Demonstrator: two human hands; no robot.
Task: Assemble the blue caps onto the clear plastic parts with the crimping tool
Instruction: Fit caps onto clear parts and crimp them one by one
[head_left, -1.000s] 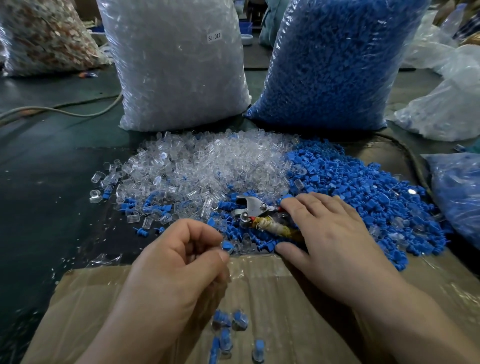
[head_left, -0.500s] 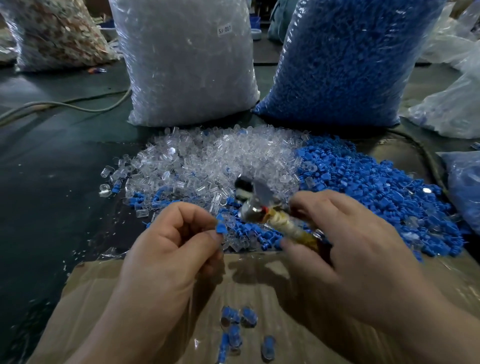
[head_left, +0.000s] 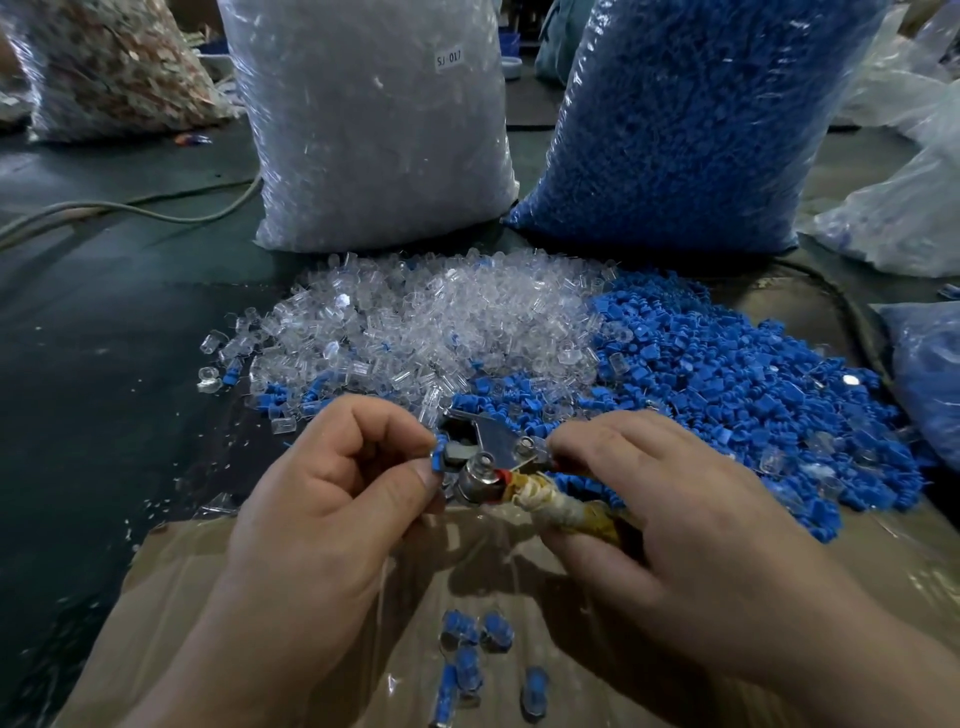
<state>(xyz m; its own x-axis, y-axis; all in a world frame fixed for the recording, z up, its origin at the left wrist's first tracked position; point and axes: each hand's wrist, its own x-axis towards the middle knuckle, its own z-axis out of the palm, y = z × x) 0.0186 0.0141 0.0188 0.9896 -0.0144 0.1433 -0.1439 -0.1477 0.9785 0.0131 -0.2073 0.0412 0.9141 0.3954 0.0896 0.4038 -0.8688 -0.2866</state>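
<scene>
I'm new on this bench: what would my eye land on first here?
At the back stand a bag of clear parts and a bag of blue caps, with a clear heap and a blue heap spilled in front. Nearest, the left hand pinches a blue cap at the crimping tool that the right hand grips.

Dim light, plastic glare, bowed edges

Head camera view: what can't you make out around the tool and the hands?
Crimping tool: head view, handles hidden under the right hand.
Blue cap: head view, mostly covered by the left hand; whether a clear part is attached cannot be told.
Pieces on the cardboard: head view, too blurred for detail.
</scene>
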